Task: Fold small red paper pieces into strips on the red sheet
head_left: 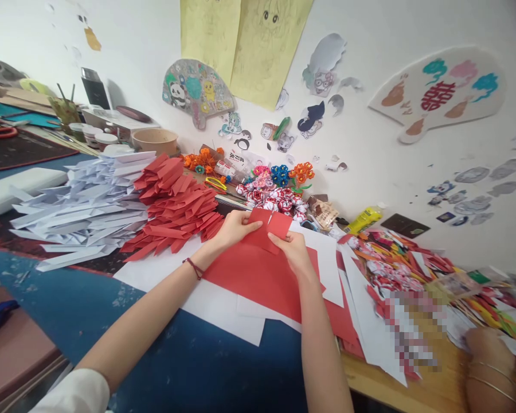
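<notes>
A small folded red paper piece (pixel 270 225) is held up just above the table, pinched from both sides. The left hand (pixel 234 228) has its fingers closed on the piece's left edge, thumb on top; the right hand (pixel 293 250) grips the lower right corner the same way. The piece shows a centre crease and a slit at its top edge, with flaps folded inward.

Right beneath it lies a large red sheet (pixel 258 278), spread over several white sheets (pixel 223 307) on the blue table (pixel 176 367). A thin dark red cord sits on the left wrist.

To the left, a heap of folded red pieces (pixel 174 209) lies touching a larger heap of folded white pieces (pixel 86 203). Behind the hands, against the wall, stand paper flowers (pixel 279 178) in pink, blue and orange, with red-and-white rolled bits in front. On the right, a jumble of coloured paper scraps (pixel 395 258) covers the wooden tabletop, and another person's hand (pixel 490 350) with thin bangles rests at the far right edge. A tan bowl (pixel 155 139) stands further back on the left. Nothing stands between the viewer and the held piece.
</notes>
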Action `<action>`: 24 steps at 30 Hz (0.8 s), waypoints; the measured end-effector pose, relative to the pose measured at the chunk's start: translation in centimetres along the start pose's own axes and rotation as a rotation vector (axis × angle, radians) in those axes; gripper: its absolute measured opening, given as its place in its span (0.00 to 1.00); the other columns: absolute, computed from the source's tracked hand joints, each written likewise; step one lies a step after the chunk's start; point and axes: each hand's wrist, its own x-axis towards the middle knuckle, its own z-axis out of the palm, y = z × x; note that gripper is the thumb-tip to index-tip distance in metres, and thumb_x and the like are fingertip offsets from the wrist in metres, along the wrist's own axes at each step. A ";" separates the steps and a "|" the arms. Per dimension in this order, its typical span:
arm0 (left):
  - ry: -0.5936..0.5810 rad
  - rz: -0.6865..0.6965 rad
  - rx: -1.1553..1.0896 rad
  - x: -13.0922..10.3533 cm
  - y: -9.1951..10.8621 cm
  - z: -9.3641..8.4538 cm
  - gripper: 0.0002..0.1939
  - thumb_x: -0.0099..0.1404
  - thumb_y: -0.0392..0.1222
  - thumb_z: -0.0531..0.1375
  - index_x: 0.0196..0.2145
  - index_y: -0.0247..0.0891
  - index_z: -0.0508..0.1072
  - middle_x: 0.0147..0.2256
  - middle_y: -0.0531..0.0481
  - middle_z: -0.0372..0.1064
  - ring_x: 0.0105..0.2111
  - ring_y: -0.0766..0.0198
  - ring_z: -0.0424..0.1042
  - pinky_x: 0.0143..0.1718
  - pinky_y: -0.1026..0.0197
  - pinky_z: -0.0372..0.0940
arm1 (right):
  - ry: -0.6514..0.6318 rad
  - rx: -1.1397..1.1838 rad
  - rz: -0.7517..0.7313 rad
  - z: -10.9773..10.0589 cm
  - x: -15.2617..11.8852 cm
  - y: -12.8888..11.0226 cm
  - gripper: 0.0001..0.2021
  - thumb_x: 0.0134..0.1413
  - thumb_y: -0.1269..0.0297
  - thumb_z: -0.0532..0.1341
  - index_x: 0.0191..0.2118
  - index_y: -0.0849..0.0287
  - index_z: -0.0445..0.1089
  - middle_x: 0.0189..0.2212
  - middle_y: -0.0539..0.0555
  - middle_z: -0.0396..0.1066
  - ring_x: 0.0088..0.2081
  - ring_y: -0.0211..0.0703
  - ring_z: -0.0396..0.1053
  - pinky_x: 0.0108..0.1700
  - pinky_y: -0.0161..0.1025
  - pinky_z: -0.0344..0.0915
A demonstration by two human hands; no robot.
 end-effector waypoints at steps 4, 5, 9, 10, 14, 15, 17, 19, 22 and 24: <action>-0.040 0.052 0.096 -0.1 0.2 0.1 0.19 0.53 0.54 0.65 0.30 0.32 0.77 0.23 0.51 0.69 0.26 0.63 0.68 0.25 0.66 0.59 | 0.028 0.019 -0.012 0.2 0.1 0.2 0.20 0.42 0.54 0.72 0.41 0.60 0.78 0.39 0.58 0.78 0.39 0.55 0.76 0.40 0.47 0.71; -0.042 0.050 0.114 -0.1 0.1 0.1 0.19 0.54 0.54 0.64 0.28 0.31 0.76 0.21 0.52 0.68 0.25 0.65 0.67 0.24 0.66 0.58 | 0.032 0.030 -0.015 0.2 0.1 0.2 0.21 0.42 0.55 0.72 0.42 0.60 0.78 0.40 0.58 0.78 0.40 0.54 0.76 0.41 0.47 0.71; -0.034 0.042 0.123 0.0 0.0 0.2 0.20 0.56 0.55 0.62 0.24 0.31 0.73 0.18 0.54 0.63 0.22 0.67 0.63 0.22 0.67 0.54 | 0.023 0.094 -0.026 0.4 0.1 0.0 0.20 0.40 0.56 0.73 0.41 0.60 0.78 0.40 0.58 0.78 0.40 0.53 0.76 0.44 0.47 0.71; -0.033 0.044 0.114 0.0 -0.1 0.2 0.21 0.56 0.55 0.62 0.24 0.31 0.73 0.18 0.54 0.62 0.22 0.67 0.62 0.22 0.67 0.54 | 0.021 0.108 -0.026 0.5 0.1 0.0 0.20 0.40 0.56 0.73 0.40 0.60 0.78 0.40 0.58 0.78 0.39 0.52 0.76 0.44 0.47 0.71; -0.028 0.038 0.060 0.0 -0.1 0.3 0.21 0.55 0.56 0.62 0.24 0.32 0.73 0.19 0.53 0.63 0.22 0.66 0.63 0.22 0.67 0.55 | 0.034 0.108 -0.030 0.7 0.1 -0.2 0.19 0.40 0.54 0.73 0.37 0.60 0.78 0.36 0.57 0.79 0.37 0.52 0.75 0.41 0.46 0.71; -0.025 0.032 0.045 0.0 -0.1 0.4 0.20 0.55 0.56 0.63 0.24 0.32 0.73 0.19 0.53 0.64 0.23 0.66 0.64 0.22 0.67 0.55 | 0.041 0.099 -0.032 0.7 0.1 -0.2 0.19 0.40 0.53 0.73 0.37 0.60 0.78 0.35 0.57 0.79 0.37 0.52 0.75 0.40 0.46 0.71; -0.019 0.023 0.016 -0.1 -0.1 0.4 0.20 0.54 0.55 0.64 0.24 0.32 0.74 0.20 0.52 0.65 0.24 0.65 0.65 0.23 0.67 0.56 | 0.047 0.086 -0.032 0.8 0.0 -0.3 0.19 0.40 0.52 0.73 0.37 0.60 0.78 0.35 0.57 0.79 0.38 0.53 0.75 0.39 0.46 0.71; -0.016 0.019 -0.002 -0.1 0.0 0.5 0.20 0.53 0.55 0.64 0.25 0.31 0.74 0.20 0.51 0.66 0.24 0.64 0.66 0.23 0.67 0.57 | 0.045 0.088 -0.033 0.8 0.0 -0.3 0.19 0.40 0.52 0.73 0.36 0.60 0.78 0.34 0.57 0.79 0.38 0.53 0.75 0.39 0.45 0.70; -0.017 0.018 -0.009 -0.1 0.0 0.6 0.21 0.54 0.55 0.64 0.25 0.31 0.75 0.20 0.51 0.67 0.24 0.64 0.66 0.23 0.67 0.57 | 0.048 0.100 -0.034 0.7 0.0 -0.3 0.19 0.40 0.52 0.73 0.35 0.60 0.78 0.33 0.57 0.78 0.37 0.52 0.75 0.39 0.46 0.70; -0.020 0.019 -0.013 -0.1 0.0 0.6 0.21 0.54 0.56 0.64 0.26 0.31 0.76 0.21 0.51 0.68 0.24 0.64 0.67 0.23 0.67 0.58 | 0.048 0.103 -0.037 0.7 0.1 -0.2 0.18 0.40 0.52 0.73 0.35 0.60 0.77 0.32 0.56 0.78 0.36 0.52 0.75 0.38 0.46 0.70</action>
